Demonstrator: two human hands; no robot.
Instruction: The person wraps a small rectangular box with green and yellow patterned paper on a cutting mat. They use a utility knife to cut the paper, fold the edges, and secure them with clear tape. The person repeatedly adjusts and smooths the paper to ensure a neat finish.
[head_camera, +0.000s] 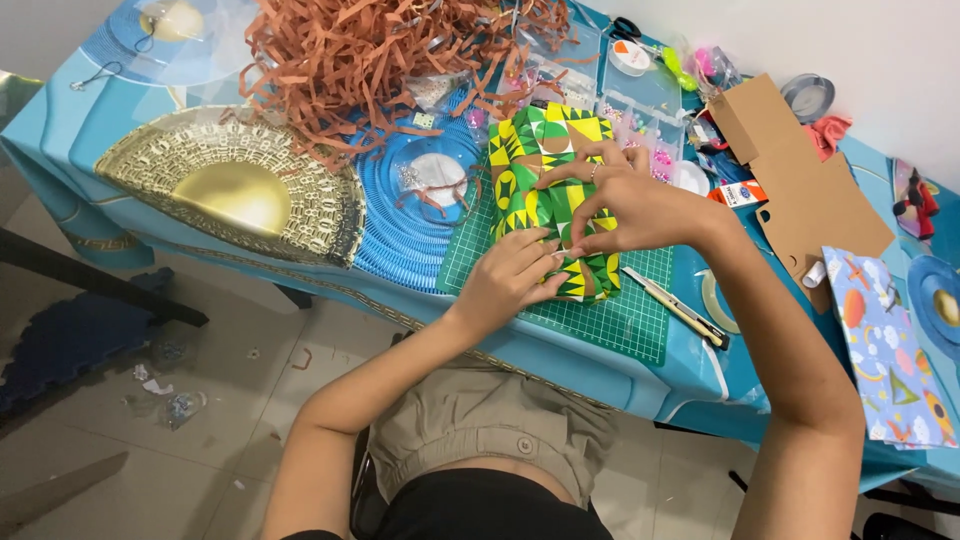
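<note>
On green mat (620, 320): parcel (545, 170), green-yellow geometric wrap, both hands pressing.

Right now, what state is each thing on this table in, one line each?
Wrapped box: covered in green and yellow patterned paper, lying on the cutting mat.
Left hand: fingers pressing the paper at the box's near end.
Right hand: pinching a paper fold on the box.
Craft knife: lying loose on the mat, untouched.
Shredded brown paper: heaped loose.
Cardboard piece: lying flat, unfolded.

A blue-clothed table (600, 365) stands against a white wall (850, 40) over littered pale floor tiles (230, 420).
</note>
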